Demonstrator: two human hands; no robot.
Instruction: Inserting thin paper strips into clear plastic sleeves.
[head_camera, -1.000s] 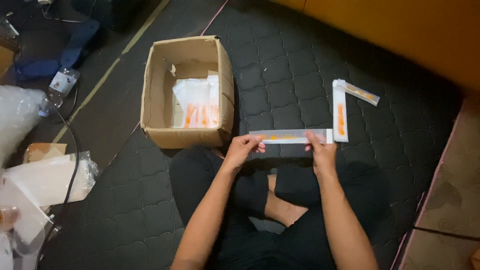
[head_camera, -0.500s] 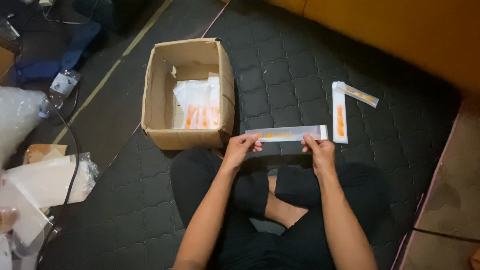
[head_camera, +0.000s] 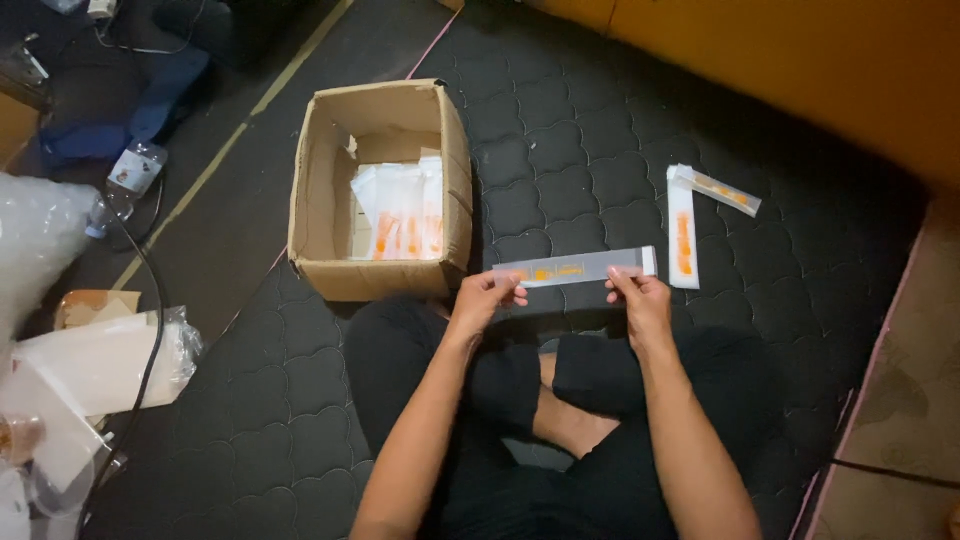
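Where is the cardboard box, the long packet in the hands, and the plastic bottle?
cardboard box (head_camera: 458, 170): head view, on its right wall.
long packet (head_camera: 585, 266): head view, on its middle, between the two hands.
plastic bottle (head_camera: 128, 175): head view, on its clear body.

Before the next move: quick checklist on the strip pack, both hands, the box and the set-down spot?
1. Left hand grips the left end of the long clear pack: ok.
2. Right hand grips the pack nearer its right end: ok.
3. Pack held level and flat above the lap, not bent: ok.
4. Cardboard box open, with white-and-orange packs inside, within arm's reach on the left: ok.
5. Two finished packs lie on the black mat to the right, one angled over the other's top: ok, with bare mat beside them.
6. Pack's end sealed or open: cannot tell.
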